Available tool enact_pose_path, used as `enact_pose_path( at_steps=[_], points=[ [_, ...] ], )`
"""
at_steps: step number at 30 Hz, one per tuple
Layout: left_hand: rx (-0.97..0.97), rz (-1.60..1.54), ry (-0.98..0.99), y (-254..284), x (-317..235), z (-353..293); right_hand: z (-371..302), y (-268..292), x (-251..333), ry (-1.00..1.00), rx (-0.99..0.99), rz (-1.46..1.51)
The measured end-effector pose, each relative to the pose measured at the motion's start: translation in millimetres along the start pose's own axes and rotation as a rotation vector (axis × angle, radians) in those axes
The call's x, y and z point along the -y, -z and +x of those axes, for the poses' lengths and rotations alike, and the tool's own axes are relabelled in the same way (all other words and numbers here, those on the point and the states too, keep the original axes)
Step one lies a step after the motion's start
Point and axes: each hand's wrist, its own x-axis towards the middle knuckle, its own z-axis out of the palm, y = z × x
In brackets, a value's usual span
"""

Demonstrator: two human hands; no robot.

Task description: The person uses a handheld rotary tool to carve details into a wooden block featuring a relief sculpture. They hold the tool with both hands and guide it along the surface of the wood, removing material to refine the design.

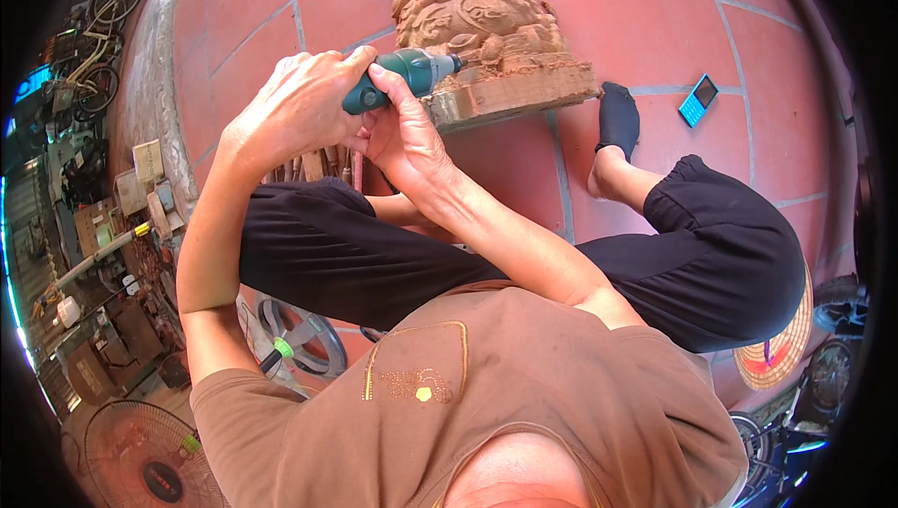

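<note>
A dark green rotary tool (400,78) with a grey nose and black tip is held in both my hands. My left hand (304,101) closes on its rear end from the left, fingers partly hidden behind the body. From below, my right hand (404,129) grips it with the thumb laid along the casing. The tool's nose points right, close to a carved wooden statue (477,17) with relief work and a thick flat base (514,98). Whether a bit touches the wood, I cannot tell.
Carving tools with wooden handles (313,167) lie by my left leg. A blue mobile phone (698,101) rests on red floor tiles (645,3) beyond my socked foot (618,115). A fan (140,461), a woven hat (776,349) and bicycles (103,40) stand around the edges.
</note>
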Motion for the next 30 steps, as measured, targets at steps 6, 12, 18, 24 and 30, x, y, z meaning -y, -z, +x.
enact_pose_path(
  at_steps=[6, 12, 18, 24, 30],
  points=[
    [-0.013, 0.007, -0.017, -1, 6, 5, 4, -1, 2, 0.004, 0.023, 0.007],
    [-0.021, 0.013, -0.019, -1, 9, 1, 6, 0, -3, 0.004, 0.069, 0.007],
    [-0.009, 0.037, 0.015, 3, 10, -7, 3, -4, -10, -0.027, 0.061, 0.0],
    [-0.021, 0.009, 0.064, 5, 10, -10, 3, -11, -12, 0.0, 0.034, -0.028],
    [-0.121, 0.01, -0.089, -4, 22, -6, 7, -5, -9, 0.002, 0.046, -0.016]
  ],
)
